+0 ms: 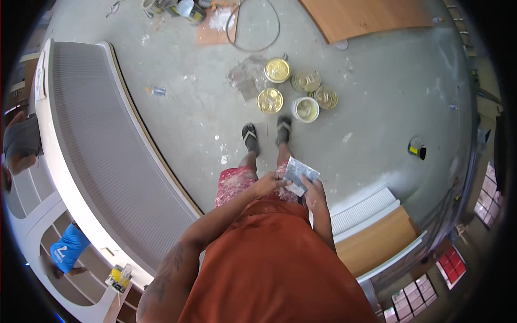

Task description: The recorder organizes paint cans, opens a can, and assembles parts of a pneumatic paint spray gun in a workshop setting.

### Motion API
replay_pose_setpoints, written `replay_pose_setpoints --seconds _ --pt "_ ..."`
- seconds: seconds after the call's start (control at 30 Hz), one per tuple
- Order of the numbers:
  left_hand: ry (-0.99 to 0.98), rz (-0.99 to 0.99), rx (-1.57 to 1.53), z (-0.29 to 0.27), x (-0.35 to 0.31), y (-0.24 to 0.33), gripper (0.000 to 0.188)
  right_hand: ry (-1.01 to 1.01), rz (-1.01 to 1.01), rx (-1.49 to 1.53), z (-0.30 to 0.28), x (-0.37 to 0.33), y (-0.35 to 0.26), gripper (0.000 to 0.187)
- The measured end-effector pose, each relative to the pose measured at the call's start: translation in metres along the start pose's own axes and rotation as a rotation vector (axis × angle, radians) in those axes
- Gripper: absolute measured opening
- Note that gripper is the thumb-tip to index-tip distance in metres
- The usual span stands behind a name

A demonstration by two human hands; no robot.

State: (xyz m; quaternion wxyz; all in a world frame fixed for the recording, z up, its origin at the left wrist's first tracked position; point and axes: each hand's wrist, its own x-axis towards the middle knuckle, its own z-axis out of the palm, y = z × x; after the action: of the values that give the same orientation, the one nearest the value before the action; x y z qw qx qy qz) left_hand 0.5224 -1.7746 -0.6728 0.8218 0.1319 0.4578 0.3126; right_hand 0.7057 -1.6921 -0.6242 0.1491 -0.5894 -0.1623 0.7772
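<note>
In front of my waist I hold a grey, dusty sheet of sandpaper [300,175] by its edges. My left hand [269,184] grips its lower left side, fingers closed against it. My right hand [314,194] pinches the right side, with the thumb lying on the sheet's face. White dust marks the sheet and my fingers. Past my feet, several round cans stand on the floor; a gold-lidded can [270,100] is among the nearest, beside a white open tub [306,110].
A long ribbed grey panel with a white frame [116,140] stands on my left. Behind my right side is a wood-faced piece [377,242]. A wooden board [366,19] and a hose loop [279,27] lie ahead. A person in blue [70,247] is beyond the panel.
</note>
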Motion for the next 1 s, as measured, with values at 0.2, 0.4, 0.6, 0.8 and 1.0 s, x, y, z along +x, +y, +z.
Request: replay_pose_setpoints --seconds 0.2,0.4,0.6,0.8,1.0 --pt "-0.029 -0.035 0.244 -0.053 0.087 0.028 0.029 -0.028 0.176 -0.015 -0.022 0.106 -0.025 0.034" --pt "0.226 -0.230 0.189 -0.182 0.226 0.013 0.039 0.446 0.039 -0.059 -0.041 0.165 -0.019 0.032" --pt "0.735 -0.312 1.083 -0.314 0.358 0.059 0.059 0.414 0.144 0.027 -0.009 0.181 -0.010 0.034" --pt "0.500 -0.342 1.806 -0.294 0.441 0.072 0.083 0.338 0.212 -0.085 -0.014 0.195 -0.034 0.025" --pt "0.348 -0.435 1.751 -0.309 0.448 0.056 0.069 0.178 0.229 -0.198 -0.017 0.199 -0.026 0.027"
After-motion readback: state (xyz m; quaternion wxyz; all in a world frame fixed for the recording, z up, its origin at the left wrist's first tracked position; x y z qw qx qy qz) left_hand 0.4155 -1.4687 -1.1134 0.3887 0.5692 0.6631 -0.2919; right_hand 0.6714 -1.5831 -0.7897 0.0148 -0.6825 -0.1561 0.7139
